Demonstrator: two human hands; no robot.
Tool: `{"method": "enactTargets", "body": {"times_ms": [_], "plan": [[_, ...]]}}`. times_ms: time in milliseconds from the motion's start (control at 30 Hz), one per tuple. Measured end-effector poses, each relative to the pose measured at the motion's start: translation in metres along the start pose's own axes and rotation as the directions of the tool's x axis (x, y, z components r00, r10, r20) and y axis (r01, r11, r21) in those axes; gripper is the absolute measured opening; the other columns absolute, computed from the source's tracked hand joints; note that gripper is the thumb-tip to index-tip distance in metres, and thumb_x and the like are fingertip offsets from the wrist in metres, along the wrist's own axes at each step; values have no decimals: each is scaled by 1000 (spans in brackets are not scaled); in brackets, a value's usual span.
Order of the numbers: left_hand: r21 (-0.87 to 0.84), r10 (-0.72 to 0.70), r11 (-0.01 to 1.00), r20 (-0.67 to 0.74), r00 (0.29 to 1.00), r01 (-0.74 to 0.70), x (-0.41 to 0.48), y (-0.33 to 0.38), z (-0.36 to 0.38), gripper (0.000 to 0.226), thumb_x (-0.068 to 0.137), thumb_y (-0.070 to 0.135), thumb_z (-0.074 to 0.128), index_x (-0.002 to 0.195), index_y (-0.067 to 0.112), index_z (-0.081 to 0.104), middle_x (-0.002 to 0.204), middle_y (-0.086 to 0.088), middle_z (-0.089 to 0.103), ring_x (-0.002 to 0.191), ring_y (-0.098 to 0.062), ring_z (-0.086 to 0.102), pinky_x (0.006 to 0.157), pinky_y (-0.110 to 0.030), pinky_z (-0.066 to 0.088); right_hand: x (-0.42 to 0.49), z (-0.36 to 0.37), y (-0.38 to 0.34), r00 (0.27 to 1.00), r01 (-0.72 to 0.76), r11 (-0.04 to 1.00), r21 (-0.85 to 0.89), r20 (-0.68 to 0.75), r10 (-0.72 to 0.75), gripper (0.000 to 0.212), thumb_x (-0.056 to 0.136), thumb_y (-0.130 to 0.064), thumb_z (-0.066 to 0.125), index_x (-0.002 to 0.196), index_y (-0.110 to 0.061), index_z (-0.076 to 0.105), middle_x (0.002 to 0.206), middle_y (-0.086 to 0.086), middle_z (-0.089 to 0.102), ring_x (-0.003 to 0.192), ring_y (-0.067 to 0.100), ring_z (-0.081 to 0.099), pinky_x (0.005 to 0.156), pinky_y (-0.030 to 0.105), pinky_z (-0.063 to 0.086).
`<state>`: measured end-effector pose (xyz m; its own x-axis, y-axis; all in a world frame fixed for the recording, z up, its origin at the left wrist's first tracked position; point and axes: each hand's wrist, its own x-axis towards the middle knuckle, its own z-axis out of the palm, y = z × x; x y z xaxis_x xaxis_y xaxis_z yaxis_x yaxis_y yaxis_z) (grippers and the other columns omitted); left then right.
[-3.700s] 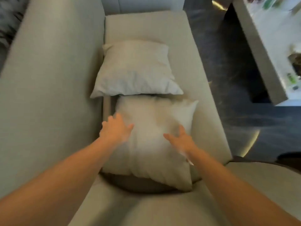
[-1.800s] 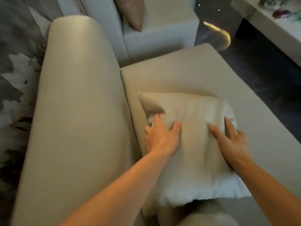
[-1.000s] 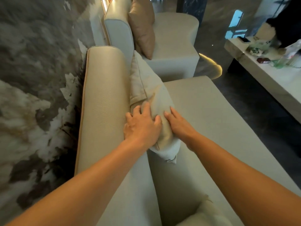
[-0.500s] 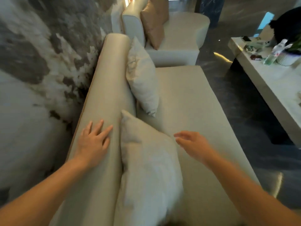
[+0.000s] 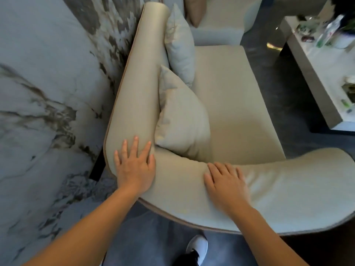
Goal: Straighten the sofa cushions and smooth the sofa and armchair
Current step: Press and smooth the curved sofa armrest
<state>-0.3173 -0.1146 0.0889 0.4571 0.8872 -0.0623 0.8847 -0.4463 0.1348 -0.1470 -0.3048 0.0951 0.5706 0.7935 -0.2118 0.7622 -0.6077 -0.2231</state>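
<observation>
Both cushions now stand on edge against the sofa backrest point(image 5: 142, 77), where earlier they lay flat on the seat: the near cushion point(image 5: 182, 120) leans at the corner and the far cushion point(image 5: 179, 47) just beyond it. The left hand point(image 5: 134, 167) now rests flat, fingers spread, on the backrest's near end. The right hand point(image 5: 226, 183), off the cushions, now lies palm-down on the curved armrest point(image 5: 288, 192).
</observation>
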Motion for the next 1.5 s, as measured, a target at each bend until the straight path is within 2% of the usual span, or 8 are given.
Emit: {"method": "enactTargets", "body": {"times_ms": [167, 267, 367, 567, 633, 733, 1167, 1500], "plan": [[-180, -184, 964, 76, 980, 195, -28, 4, 8, 64, 82, 72, 20, 144, 56, 18, 163, 16, -4, 145, -36, -18, 106, -73, 5, -35, 24, -28, 998, 10, 1000, -26, -54, -12, 73, 78, -82, -1, 146, -56, -3, 166, 1, 11, 149, 41, 2, 113, 66, -6], [-346, -240, 904, 79, 968, 253, -48, 10, 6, 65, 81, 75, 30, 144, 57, 19, 162, 17, -7, 143, -41, -20, 107, -68, 23, -64, 31, -47, 995, 36, 996, -85, -94, -44, 77, 71, -91, 2, 141, -63, -13, 167, -1, 4, 146, 49, -8, 106, 74, -13], [-374, -303, 887, -28, 953, 271, -51, 13, 10, 65, 81, 75, 33, 143, 56, 27, 163, 16, 1, 145, -38, -15, 104, -58, 36, -72, 32, -58, 994, 35, 991, -130, -101, -48, 81, 70, -92, 12, 145, -61, 5, 165, 1, 16, 146, 52, 4, 106, 78, -2], [-357, -313, 900, -127, 941, 251, -43, 8, 24, 64, 81, 75, 34, 141, 54, 34, 163, 12, 9, 146, -39, -10, 109, -55, 31, -67, 34, -61, 968, 120, 993, -15, -220, -120, 76, 64, -79, 53, 132, -45, 57, 139, 13, 59, 127, 52, 49, 100, 76, 31], [-372, -296, 900, -143, 945, 226, -37, 8, 23, 63, 81, 74, 34, 141, 53, 37, 163, 10, 10, 146, -38, -9, 114, -54, 21, -64, 33, -61, 959, 122, 992, -5, -256, -120, 75, 62, -80, 53, 129, -46, 59, 135, 12, 63, 123, 51, 53, 98, 76, 34], [-458, -328, 862, -173, 929, 219, -27, 7, 27, 56, 82, 70, 41, 136, 53, 44, 162, 14, 14, 146, -36, -4, 108, -55, 31, -58, 46, -60, 933, 92, 995, -49, -343, -104, 73, 66, -83, 47, 128, -47, 59, 131, 11, 66, 120, 51, 55, 98, 76, 35], [-499, -336, 839, -161, 928, 218, 167, 22, 14, 45, 94, 51, 40, 138, 50, 44, 163, 13, 13, 146, -37, -8, 113, -52, 24, 134, 4, -95, 945, 75, 995, 64, -323, -50, 69, 49, -80, 60, 110, -49, 71, 110, 8, 76, 102, 49, 67, 88, 74, 44], [-438, -281, 887, -266, 922, 144, 289, 10, 18, 40, 89, 52, 48, 128, 49, 57, 159, 7, 27, 146, -33, 14, 118, -40, 4, 247, -6, -124, 957, 77, 993, 88, -287, -49, 71, 43, -77, 57, 104, -46, 74, 103, 12, 77, 94, 49, 69, 95, 66, 32]]}}
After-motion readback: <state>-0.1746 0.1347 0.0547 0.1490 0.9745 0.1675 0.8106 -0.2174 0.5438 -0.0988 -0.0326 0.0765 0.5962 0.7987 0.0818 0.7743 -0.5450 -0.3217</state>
